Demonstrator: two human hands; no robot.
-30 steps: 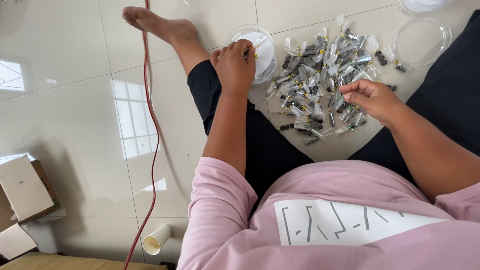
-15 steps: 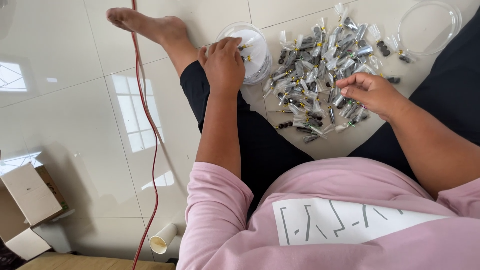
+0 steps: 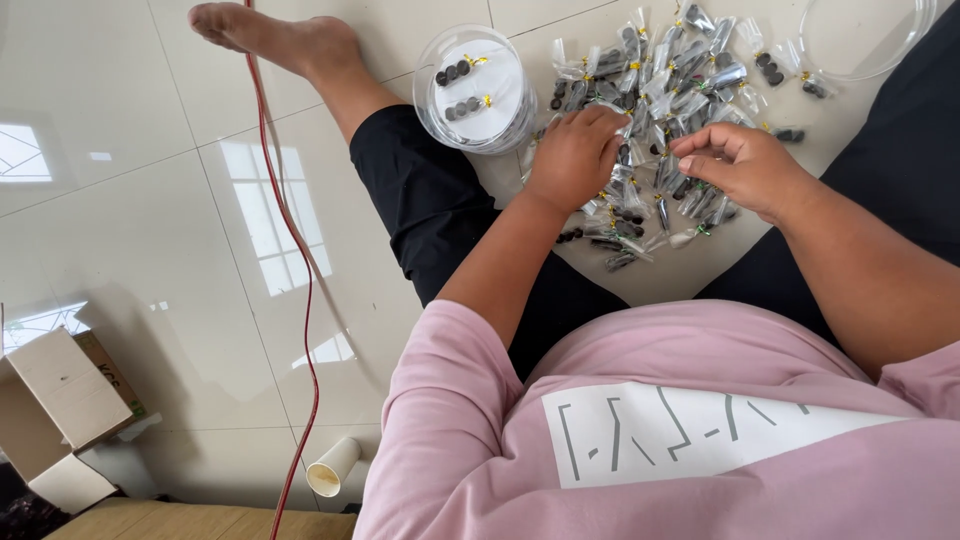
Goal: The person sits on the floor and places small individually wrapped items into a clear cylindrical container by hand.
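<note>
A clear round tub (image 3: 478,88) holding two tied packets stands on the floor at eleven o'clock of the left hand (image 3: 572,160), which is curled, knuckles up, over the heap of small clear packets (image 3: 655,110); its hold cannot be told. At three o'clock, the right hand (image 3: 742,170) is half-closed with fingertips pinched at a packet. Sorting seems in hand; a single packet would need separating.

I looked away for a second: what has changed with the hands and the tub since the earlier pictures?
The left hand left the clear round tub and dropped onto the pile of small clear packets; two tied packets now lie in the tub. The right hand stayed at the pile's near edge, fingers curled. Tub, red cord and paper cup kept their places.
</note>
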